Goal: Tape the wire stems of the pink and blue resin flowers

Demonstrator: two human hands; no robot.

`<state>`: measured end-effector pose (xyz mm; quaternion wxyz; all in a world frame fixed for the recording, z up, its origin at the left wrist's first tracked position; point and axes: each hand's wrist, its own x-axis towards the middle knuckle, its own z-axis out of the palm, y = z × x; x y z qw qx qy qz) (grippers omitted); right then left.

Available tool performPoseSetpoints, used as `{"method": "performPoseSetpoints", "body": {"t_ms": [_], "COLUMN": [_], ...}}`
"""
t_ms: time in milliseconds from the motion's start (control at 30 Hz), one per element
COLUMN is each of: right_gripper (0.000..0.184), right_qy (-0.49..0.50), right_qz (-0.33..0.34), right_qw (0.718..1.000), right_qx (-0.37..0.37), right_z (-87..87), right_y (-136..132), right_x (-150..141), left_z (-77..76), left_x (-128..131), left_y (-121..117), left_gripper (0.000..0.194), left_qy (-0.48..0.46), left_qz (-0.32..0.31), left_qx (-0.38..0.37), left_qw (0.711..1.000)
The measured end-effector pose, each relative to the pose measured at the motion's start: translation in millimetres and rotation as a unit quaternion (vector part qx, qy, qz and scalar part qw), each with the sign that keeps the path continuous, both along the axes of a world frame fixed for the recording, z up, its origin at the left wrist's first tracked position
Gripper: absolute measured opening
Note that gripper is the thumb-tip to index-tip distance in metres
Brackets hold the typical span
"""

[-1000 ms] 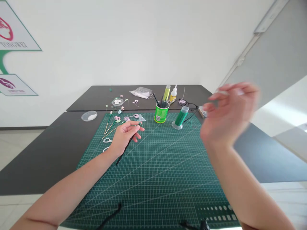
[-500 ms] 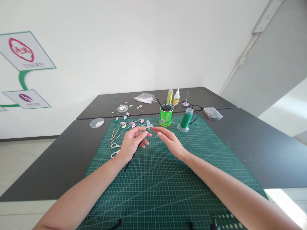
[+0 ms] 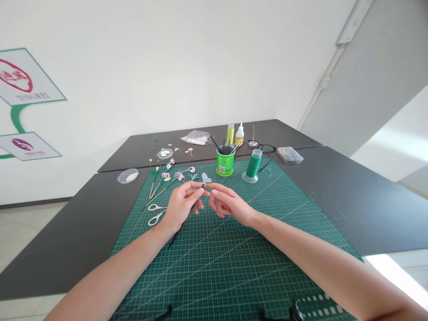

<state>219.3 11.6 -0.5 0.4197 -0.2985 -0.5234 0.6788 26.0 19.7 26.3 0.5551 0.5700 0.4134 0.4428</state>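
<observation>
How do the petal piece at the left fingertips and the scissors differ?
The petal piece is held by the left hand; the scissors lie on the cutting mat. The petal piece shows pale bluish lobes; the scissors show two white ring handles. Both look light-coloured where visible.

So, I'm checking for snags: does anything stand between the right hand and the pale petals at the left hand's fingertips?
Nothing visible does: the right hand has its index fingertip close by the pale petals and the left hand. The green can stands farther back.
</observation>
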Motion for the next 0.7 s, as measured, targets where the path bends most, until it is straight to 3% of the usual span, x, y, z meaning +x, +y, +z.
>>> {"method": "performPoseSetpoints", "body": {"t_ms": [167, 433, 700], "right_gripper": [0.047, 0.026, 0.036], "right_qy": [-0.104, -0.167, -0.188], "right_qz": [-0.056, -0.121, -0.096], "right_qw": [0.991, 0.968, 0.953], "right_qx": [0.059, 0.141, 0.215], "right_z": [3.9, 3.1, 14.8], "right_y": [0, 1, -3], "right_x": [0, 3, 16], "left_z": [1.6, -0.1, 1.5], "left_x": [0, -1, -7], "left_y": [1, 3, 8], "left_gripper": [0.042, 0.042, 0.031], "left_qy": [0.008, 0.018, 0.162], "left_qz": [0.013, 0.018, -0.114], "left_qx": [0.003, -0.009, -0.051], "left_qw": [1.000, 1.000, 0.979]}}
